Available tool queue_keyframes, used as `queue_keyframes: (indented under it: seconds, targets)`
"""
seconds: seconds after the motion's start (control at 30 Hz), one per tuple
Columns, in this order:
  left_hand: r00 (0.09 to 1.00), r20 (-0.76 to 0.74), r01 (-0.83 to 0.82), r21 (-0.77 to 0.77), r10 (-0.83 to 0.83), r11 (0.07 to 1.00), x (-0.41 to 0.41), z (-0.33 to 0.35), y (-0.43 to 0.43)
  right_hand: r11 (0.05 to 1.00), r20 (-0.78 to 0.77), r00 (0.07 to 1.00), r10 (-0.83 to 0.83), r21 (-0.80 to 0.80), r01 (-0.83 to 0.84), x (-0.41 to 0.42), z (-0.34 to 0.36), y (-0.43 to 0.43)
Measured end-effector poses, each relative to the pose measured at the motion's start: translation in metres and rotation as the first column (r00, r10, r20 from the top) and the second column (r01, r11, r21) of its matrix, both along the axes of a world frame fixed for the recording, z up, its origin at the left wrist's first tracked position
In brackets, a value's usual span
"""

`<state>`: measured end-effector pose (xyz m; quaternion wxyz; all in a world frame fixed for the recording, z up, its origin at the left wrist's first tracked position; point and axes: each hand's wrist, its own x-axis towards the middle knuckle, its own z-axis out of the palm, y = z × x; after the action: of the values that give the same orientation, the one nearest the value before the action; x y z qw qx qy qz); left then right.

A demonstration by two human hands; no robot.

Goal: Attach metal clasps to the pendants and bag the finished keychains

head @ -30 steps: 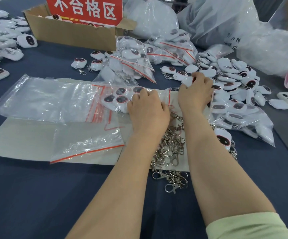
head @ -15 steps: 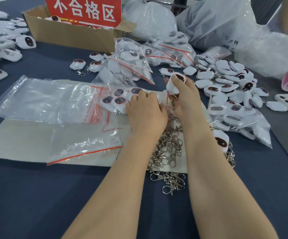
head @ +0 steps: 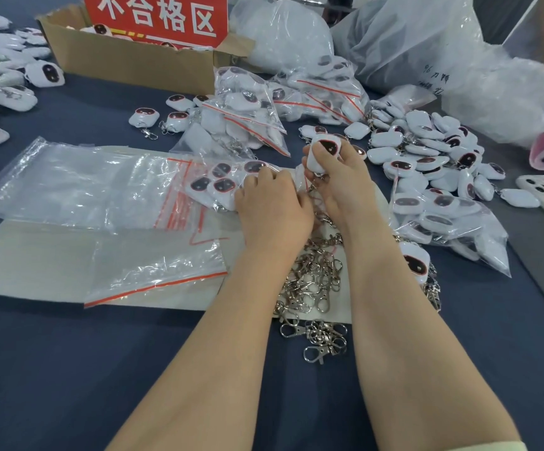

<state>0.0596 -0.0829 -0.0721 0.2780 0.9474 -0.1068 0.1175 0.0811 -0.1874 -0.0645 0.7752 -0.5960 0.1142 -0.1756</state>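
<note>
My right hand [head: 345, 187] grips a white pendant [head: 323, 152] with a dark oval face, held upright just above the table. My left hand [head: 272, 209] lies beside it, fingers curled on the mouth of a clear zip bag [head: 222, 183] that holds several pendants. A heap of silver metal clasps [head: 313, 281] lies between my forearms on a pale mat [head: 36, 265]. A large pile of loose white pendants [head: 427, 148] spreads to the right of my right hand.
Empty zip bags [head: 78, 187] with red seals lie on the left. Filled bags [head: 251, 112] sit behind my hands and at the right [head: 443, 222]. A cardboard box [head: 127, 63] with a red sign stands at the back, big plastic sacks [head: 410, 37] beside it. More pendants [head: 0, 86] lie far left.
My right hand reached into the loose pile, took one pendant and drew it back toward my left hand. The left hand stayed on the bag.
</note>
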Motion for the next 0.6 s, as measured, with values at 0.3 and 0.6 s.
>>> queue_keyframes:
  seconds: [0.3,0.6]
  targets:
    - [1.000,0.002,-0.002,-0.012,0.002,1.000,0.0000,-0.0001,0.0003,0.999,-0.017,0.999,0.041,0.012,-0.041,-0.0004,0.0001,0.0029]
    - [1.000,0.008,0.004,-0.017,-0.004,1.000,-0.0005,0.0002,0.0002,0.998,-0.048,0.998,0.037,-0.045,-0.040,-0.0032,0.0016,0.0024]
